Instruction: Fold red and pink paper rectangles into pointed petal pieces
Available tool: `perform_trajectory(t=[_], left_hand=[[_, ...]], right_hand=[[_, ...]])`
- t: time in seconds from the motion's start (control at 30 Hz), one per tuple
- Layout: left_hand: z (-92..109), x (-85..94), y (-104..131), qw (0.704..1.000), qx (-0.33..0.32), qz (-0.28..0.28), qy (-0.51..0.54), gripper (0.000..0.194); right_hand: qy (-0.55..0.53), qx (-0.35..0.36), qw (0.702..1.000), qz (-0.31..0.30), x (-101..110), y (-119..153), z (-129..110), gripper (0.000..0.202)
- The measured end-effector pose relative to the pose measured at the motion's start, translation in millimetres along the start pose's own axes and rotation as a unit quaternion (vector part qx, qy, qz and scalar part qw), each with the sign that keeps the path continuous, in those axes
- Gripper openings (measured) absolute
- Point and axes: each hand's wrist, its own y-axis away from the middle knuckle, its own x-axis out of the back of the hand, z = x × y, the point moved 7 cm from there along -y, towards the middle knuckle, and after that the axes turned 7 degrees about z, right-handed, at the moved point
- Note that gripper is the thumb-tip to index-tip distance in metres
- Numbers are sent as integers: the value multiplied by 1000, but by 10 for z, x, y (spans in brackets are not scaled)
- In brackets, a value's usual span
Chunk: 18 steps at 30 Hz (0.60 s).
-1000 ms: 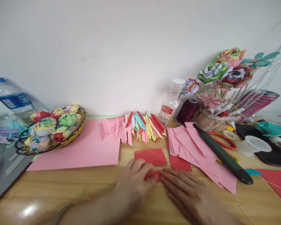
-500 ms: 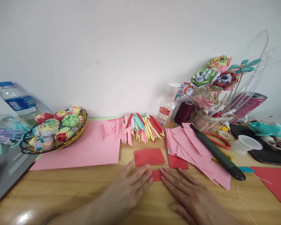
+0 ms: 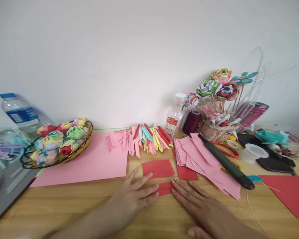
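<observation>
A small red paper piece (image 3: 165, 188) with a lengthwise crease lies flat on the table, between my two hands. My left hand (image 3: 133, 196) rests with fingers spread, its fingertips on the paper's left end. My right hand (image 3: 201, 204) lies flat, fingers stretched out, with fingertips on the right end. Just beyond the fingers is a red paper rectangle (image 3: 158, 168), unfolded. Behind it stands a row of folded colored paper strips (image 3: 150, 138). Right of that, pink paper rectangles (image 3: 201, 157) are fanned over more red paper (image 3: 187, 172).
A green-handled cutter (image 3: 228, 162) lies across the pink pieces, beside red-handled scissors (image 3: 226, 149). At left, a basket of paper flowers (image 3: 64, 162) sits on large pink paper (image 3: 89, 171). A water bottle (image 3: 21, 113), a clear bottle (image 3: 174, 116) and a flower basket (image 3: 216, 130) stand near the wall.
My left fingers have spread wider and shifted slightly left, showing more of the creased red paper. My right hand stays at its right end. The camera view has shifted slightly.
</observation>
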Motion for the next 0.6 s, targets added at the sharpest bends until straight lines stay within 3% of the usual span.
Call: perform_trajectory(t=[0.2, 0.37, 0.43, 0.6], left_hand=[[97, 119, -6, 997, -18, 56, -43, 31], [197, 210, -117, 976, 11, 211, -51, 16], [254, 198, -146, 967, 12, 248, -58, 10], [360, 207, -187, 964, -3, 254, -74, 10]], right_hand=[[81, 12, 994, 67, 61, -42, -120, 70], [121, -16, 978, 168, 52, -95, -148, 31], [96, -36, 976, 194, 74, -104, -148, 29], [69, -1, 978, 198, 169, -86, -261, 40]])
